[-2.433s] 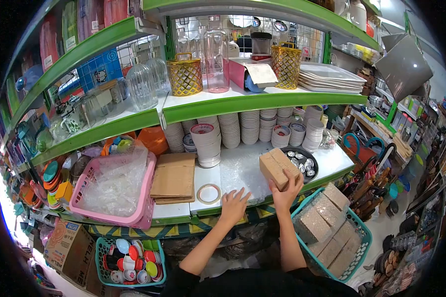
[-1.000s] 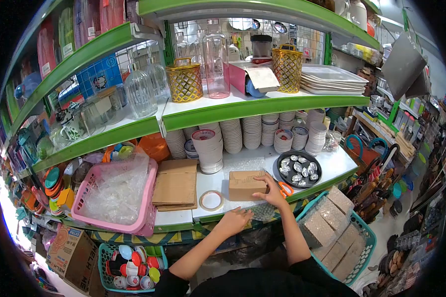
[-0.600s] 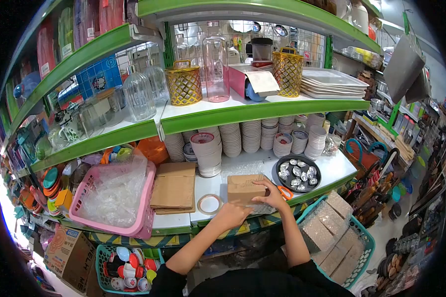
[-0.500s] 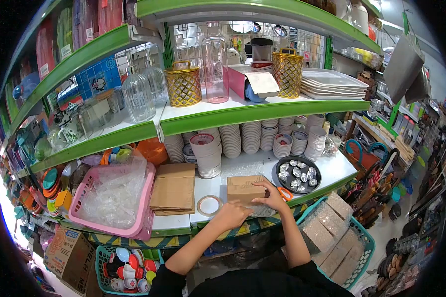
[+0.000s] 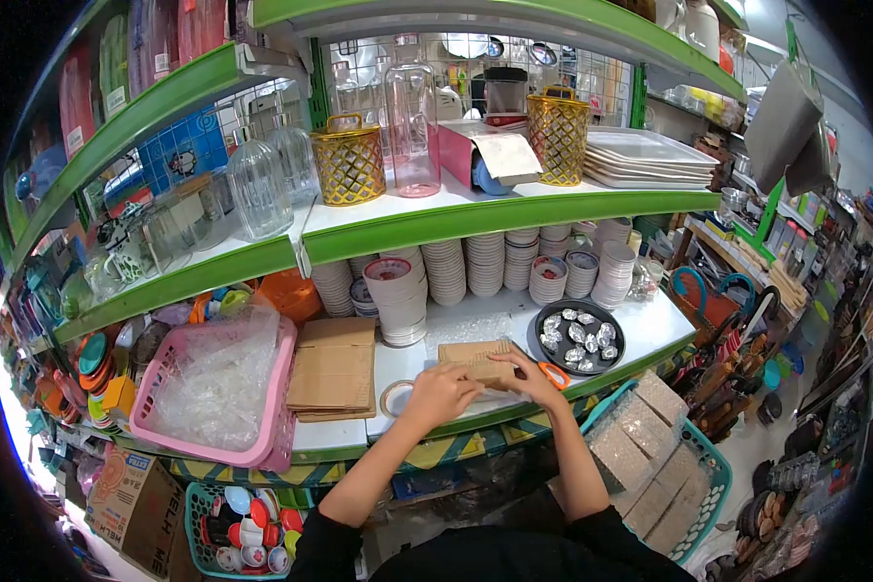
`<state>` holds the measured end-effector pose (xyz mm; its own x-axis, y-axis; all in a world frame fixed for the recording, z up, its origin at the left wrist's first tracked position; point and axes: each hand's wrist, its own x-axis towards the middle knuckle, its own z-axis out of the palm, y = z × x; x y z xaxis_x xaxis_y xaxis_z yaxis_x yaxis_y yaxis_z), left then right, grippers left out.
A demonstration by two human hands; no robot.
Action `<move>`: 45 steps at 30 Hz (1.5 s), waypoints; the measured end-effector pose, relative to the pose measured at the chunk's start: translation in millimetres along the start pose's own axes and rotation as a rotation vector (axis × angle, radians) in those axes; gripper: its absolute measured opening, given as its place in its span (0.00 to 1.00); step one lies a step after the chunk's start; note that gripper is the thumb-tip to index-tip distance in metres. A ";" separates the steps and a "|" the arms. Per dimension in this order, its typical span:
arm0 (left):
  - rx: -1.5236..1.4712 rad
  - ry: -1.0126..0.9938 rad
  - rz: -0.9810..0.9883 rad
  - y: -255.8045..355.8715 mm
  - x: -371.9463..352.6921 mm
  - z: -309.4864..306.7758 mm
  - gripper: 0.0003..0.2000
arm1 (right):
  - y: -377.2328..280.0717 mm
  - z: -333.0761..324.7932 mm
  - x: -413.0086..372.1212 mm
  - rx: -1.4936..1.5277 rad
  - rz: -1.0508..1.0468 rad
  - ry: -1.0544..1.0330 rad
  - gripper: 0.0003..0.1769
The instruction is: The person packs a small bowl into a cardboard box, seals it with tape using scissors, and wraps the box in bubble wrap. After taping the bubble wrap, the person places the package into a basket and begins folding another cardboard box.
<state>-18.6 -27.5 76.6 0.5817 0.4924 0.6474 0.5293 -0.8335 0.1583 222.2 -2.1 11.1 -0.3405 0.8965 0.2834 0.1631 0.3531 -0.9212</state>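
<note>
A small brown cardboard box (image 5: 470,353) sits on the white shelf top in front of me, its near side partly hidden by my hands. My left hand (image 5: 443,396) is closed, thumb and fingers pinched at the box's near left edge. On the other side, my right hand (image 5: 532,381) grips the right end of the box. Clear bubble wrap (image 5: 468,328) lies just behind the box. A roll of tape (image 5: 396,398) lies flat by my left hand, partly covered by it. Orange-handled scissors (image 5: 554,376) rest against my right hand.
Flattened cardboard (image 5: 332,364) and a pink basket of bubble wrap (image 5: 279,427) stand left. A black round tray (image 5: 543,354) holds several foil-like pieces. Stacked white bowls (image 5: 403,301) line the back under a green-edged shelf (image 5: 514,215). A teal basket (image 5: 713,504) of wrapped boxes is low right.
My left hand has risen from the box's lower front to its near left edge, now partly covering the tape roll. My right hand stays on the box, and the view has shifted slightly.
</note>
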 end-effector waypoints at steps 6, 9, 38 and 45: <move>-0.071 0.075 -0.214 -13.7 9.9 13.2 0.08 | -9.8 -5.4 -5.8 0.155 0.052 -0.079 0.37; -0.137 -0.007 -0.363 -19.1 14.6 16.0 0.09 | -12.9 -8.0 -4.5 0.289 0.041 -0.129 0.41; 0.079 0.141 0.092 24.2 -32.5 44.1 0.20 | -22.3 6.4 -4.6 0.114 0.071 -0.007 0.23; 0.125 -0.038 -0.046 13.4 -29.2 50.9 0.34 | -13.6 5.1 2.5 0.070 0.059 0.043 0.23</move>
<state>3.0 -40.3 21.9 0.5766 0.5406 0.6126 0.6278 -0.7730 0.0912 214.4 -6.0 23.0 -0.2922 0.9263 0.2379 0.1163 0.2813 -0.9526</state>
